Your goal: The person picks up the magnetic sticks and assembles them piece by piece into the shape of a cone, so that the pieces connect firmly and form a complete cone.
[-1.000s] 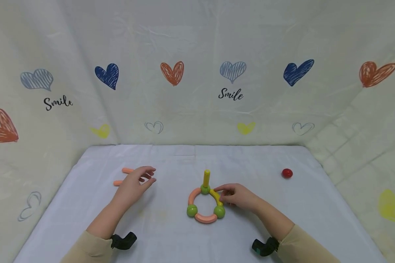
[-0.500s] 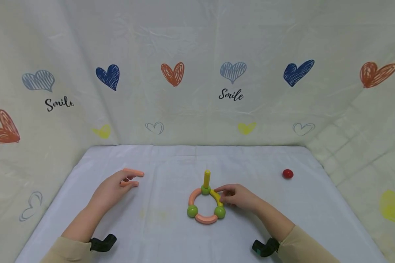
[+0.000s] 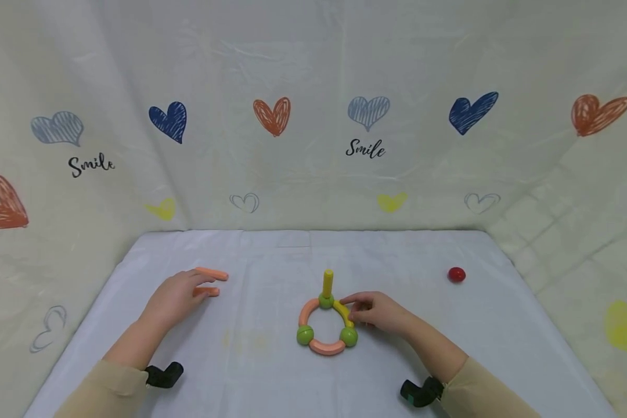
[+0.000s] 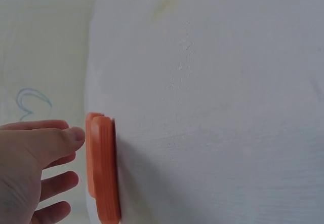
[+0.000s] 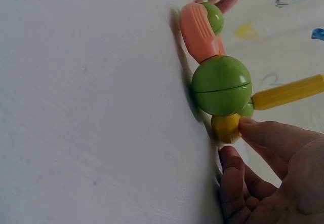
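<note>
Two tan sleeves (image 3: 104, 389), each with a black wrist device (image 3: 167, 374). Toy ring (image 3: 327, 348), lying on white cloth (image 3: 271, 383): orange arcs (image 3: 307, 313) at 6 and 10 o'clock, yellow arc (image 5: 223, 127) at 2, green balls (image 3: 305, 335) at 4, 8 and 12, yellow rod (image 3: 328, 283) upright at 12. Right hand (image 3: 380, 313), ring's 2-to-3 o'clock: thumb and fingertip pinching the yellow arc. Left hand (image 3: 173, 298), 9 o'clock: fingers relaxed, parted, just beside two orange pieces (image 3: 216, 274). Red ball (image 3: 457, 274), 2 o'clock. Heart-printed backdrop (image 3: 313, 168), 12 o'clock.
</note>
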Tool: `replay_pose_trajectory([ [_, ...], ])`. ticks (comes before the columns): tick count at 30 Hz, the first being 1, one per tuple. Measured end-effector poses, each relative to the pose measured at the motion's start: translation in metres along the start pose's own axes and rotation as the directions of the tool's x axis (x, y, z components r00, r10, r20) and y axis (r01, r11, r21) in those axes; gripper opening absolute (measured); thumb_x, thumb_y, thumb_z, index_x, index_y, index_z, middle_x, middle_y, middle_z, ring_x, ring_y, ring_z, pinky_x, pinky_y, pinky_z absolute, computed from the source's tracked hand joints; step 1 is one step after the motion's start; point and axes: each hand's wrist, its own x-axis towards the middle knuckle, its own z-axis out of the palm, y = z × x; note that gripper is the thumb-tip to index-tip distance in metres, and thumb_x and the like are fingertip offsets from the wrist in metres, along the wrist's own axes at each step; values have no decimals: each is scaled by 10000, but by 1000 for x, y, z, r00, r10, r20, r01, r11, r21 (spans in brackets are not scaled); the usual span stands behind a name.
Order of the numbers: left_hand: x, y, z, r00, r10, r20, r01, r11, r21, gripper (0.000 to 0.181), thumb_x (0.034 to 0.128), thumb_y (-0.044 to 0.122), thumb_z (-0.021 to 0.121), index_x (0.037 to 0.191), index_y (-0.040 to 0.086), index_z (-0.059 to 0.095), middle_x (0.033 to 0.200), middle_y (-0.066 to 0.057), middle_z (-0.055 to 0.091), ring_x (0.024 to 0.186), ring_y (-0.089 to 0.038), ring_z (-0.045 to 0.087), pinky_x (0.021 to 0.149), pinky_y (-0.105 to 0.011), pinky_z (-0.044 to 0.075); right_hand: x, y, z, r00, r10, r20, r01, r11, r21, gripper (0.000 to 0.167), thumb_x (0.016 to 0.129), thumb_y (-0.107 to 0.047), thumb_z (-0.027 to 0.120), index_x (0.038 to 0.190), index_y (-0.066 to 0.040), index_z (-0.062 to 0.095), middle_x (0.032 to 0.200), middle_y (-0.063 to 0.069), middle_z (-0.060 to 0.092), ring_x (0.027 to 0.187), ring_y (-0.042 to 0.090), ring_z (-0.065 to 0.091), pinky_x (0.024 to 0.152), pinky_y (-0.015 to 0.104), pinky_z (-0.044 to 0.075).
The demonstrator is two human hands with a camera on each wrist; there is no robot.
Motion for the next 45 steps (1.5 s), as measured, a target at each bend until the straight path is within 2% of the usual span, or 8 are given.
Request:
replay_pose_trajectory([
  [7, 5, -5, 4, 999, 24, 34, -27, 996, 85, 415, 867, 260, 779, 1261, 339, 677, 1205, 127, 667, 993, -143, 681, 821, -392, 520, 1, 1, 1, 1000, -6, 4, 6, 1000, 8, 334, 917, -184, 707, 1247, -136, 690, 885, 10, 633, 684, 173, 544, 606, 308, 468],
  [12, 7, -6, 6, 999, 30, 44, -34, 995, 98, 374, 885, 286, 758, 1250, 319, 686, 1244, 143, 652, 1020, -153, 687, 828, -382, 529, 1, 1, 1, 1000, 3, 5, -3, 1000, 15, 334, 916, -181, 707, 1247, -134, 690, 886, 13, 635, 691, 176, 546, 612, 312, 470],
  [20, 8, -6, 9, 997, 66, 46, -72, 988, 139, 138, 898, 246, 752, 1027, 196, 764, 1263, 187, 636, 848, -138, 668, 727, -319, 514, 1, 0, 0, 1000, 30, 5, -31, 999, 20, 328, 919, -182, 702, 1245, -145, 692, 885, 14, 633, 691, 181, 548, 615, 302, 469],
  [23, 8, -6, 10, 997, 59, 44, -65, 986, 156, 168, 901, 255, 748, 1060, 201, 760, 1257, 179, 641, 866, -152, 674, 739, -330, 517, -1, -2, 0, 1000, 19, 7, -19, 1000, 14, 334, 920, -192, 702, 1249, -138, 689, 889, 13, 633, 684, 176, 544, 607, 291, 465],
  [31, 7, -3, 8, 996, 87, 27, -90, 985, 147, 202, 908, 223, 741, 1110, 209, 750, 1250, 149, 652, 809, -135, 664, 686, -293, 494, -3, -4, -1, 1000, 9, 7, -9, 1000, 23, 336, 919, -160, 700, 1252, -119, 686, 890, 18, 628, 691, 175, 536, 613, 310, 461],
  [36, 5, -2, 7, 997, 61, 36, -65, 989, 132, 219, 907, 230, 743, 1125, 209, 743, 1260, 163, 640, 851, -132, 672, 717, -312, 506, -1, -3, 1, 1000, 3, -2, -3, 1000, 19, 335, 919, -167, 702, 1251, -128, 687, 888, 17, 627, 691, 176, 538, 615, 307, 463],
  [45, 4, -3, 8, 997, 67, 32, -70, 990, 121, 154, 903, 238, 746, 1054, 203, 754, 1278, 176, 626, 863, -131, 669, 721, -312, 504, 0, 0, 1, 1000, 9, 0, -9, 1000, 17, 332, 921, -161, 697, 1252, -137, 687, 899, 12, 628, 697, 174, 544, 613, 296, 466],
])
